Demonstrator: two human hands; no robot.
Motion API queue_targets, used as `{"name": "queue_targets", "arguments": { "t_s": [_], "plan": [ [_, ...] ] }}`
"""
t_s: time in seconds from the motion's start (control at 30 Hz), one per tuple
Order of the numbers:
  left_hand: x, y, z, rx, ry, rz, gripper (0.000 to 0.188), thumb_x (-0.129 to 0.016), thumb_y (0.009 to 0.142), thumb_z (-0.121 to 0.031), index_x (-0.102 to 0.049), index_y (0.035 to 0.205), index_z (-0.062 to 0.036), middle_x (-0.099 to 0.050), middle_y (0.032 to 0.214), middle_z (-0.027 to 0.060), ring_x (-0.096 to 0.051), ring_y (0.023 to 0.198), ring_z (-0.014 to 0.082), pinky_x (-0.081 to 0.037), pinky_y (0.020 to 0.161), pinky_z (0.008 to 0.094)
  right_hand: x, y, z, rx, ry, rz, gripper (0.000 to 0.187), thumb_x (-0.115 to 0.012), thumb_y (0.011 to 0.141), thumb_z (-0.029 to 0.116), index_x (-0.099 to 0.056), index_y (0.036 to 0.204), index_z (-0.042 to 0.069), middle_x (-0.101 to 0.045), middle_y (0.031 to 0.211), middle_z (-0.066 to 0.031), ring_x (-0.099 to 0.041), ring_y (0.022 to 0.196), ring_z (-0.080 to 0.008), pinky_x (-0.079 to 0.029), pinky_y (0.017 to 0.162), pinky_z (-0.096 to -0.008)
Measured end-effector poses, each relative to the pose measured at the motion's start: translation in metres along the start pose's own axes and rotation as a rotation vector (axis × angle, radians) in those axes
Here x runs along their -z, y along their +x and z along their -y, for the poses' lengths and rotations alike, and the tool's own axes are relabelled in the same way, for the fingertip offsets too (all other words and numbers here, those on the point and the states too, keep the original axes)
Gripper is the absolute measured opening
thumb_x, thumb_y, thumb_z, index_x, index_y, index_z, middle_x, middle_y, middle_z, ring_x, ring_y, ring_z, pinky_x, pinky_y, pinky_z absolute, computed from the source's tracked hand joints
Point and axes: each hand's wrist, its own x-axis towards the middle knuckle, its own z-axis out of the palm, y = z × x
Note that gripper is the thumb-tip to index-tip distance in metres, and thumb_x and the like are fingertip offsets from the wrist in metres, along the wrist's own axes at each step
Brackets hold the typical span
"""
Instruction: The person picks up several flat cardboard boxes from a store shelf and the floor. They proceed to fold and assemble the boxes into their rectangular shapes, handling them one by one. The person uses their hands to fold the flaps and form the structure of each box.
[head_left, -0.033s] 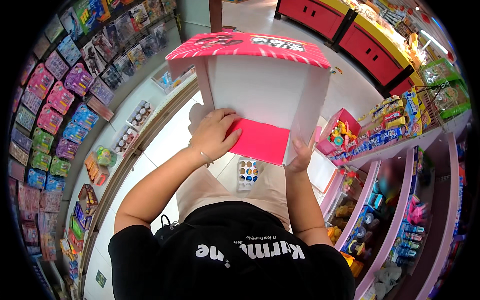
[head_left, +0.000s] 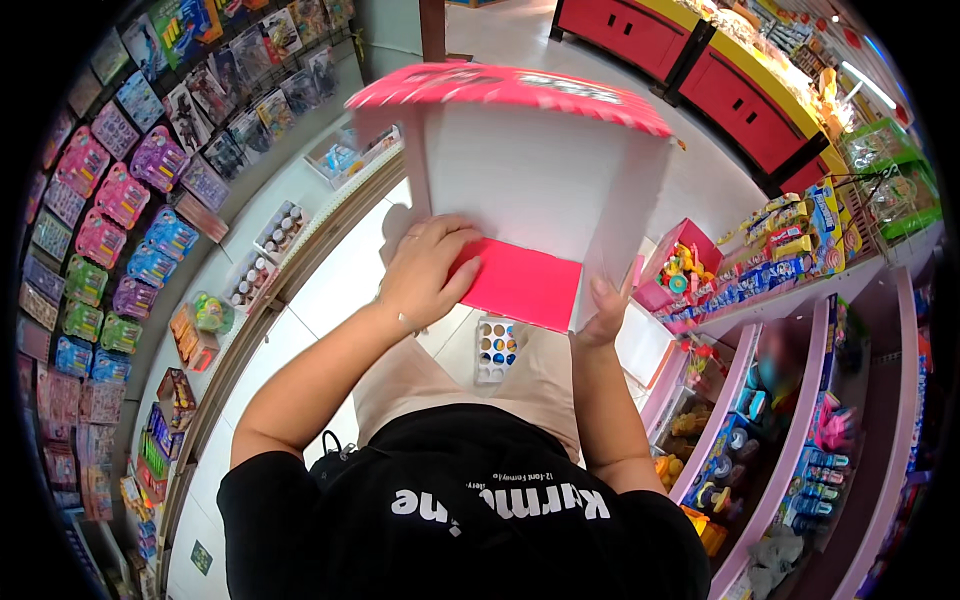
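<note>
A cardboard box (head_left: 535,150), pale inside with a printed pink-red lid flap (head_left: 515,88) at its far edge, is held up in front of me. A plain bright pink flap (head_left: 525,283) lies along its near side. My left hand (head_left: 430,265) wraps the box's left side, thumb over the pink flap's corner. With my right hand (head_left: 603,308) I grip the lower right side wall, thumb toward me and fingers mostly behind the card. On the floor below sits a tray of round multicoloured balls (head_left: 496,350).
On the left are a shelf (head_left: 245,290) with small tubs and a rack of blister-packed toys (head_left: 120,195). To the right, a pink bin (head_left: 688,262) of small toys stands beside candy packs (head_left: 765,250) and pink-edged shelves (head_left: 745,420). Red-and-yellow counters (head_left: 740,95) are beyond.
The box's upper part has shifted slightly to the right and its edge is blurred by motion. Both hands keep their hold on it, the left moving a little.
</note>
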Motion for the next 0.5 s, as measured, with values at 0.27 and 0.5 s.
{"name": "queue_targets", "arguments": {
  "t_s": [0.27, 0.5],
  "plan": [
    [-0.017, -0.013, -0.04, 0.752, -1.473, -0.074, 0.041, -0.051, 0.082, -0.031, -0.043, 0.11, -0.0018, -0.05, 0.107, 0.0105, -0.046, 0.102, 0.0207, -0.036, 0.086, 0.0332, 0.007, -0.025, -0.052, 0.042, 0.063, -0.138, 0.065, -0.053, 0.066, 0.008, -0.024, 0.124, 0.003, -0.036, 0.119, -0.0089, -0.035, 0.111, -0.0202, -0.027, 0.094, -0.0332],
    [-0.014, -0.019, -0.02, 0.657, -1.756, 0.04, 0.029, -0.05, 0.067, 0.002, -0.05, 0.097, -0.0008, -0.056, 0.09, 0.0077, -0.054, 0.086, 0.0182, -0.043, 0.077, 0.0312, -0.002, -0.026, -0.034, -0.153, 0.234, 0.128, 0.06, -0.055, 0.067, 0.014, -0.03, 0.12, 0.003, -0.042, 0.114, -0.0086, -0.042, 0.106, -0.0214, -0.033, 0.09, -0.0341]
  ]
}}
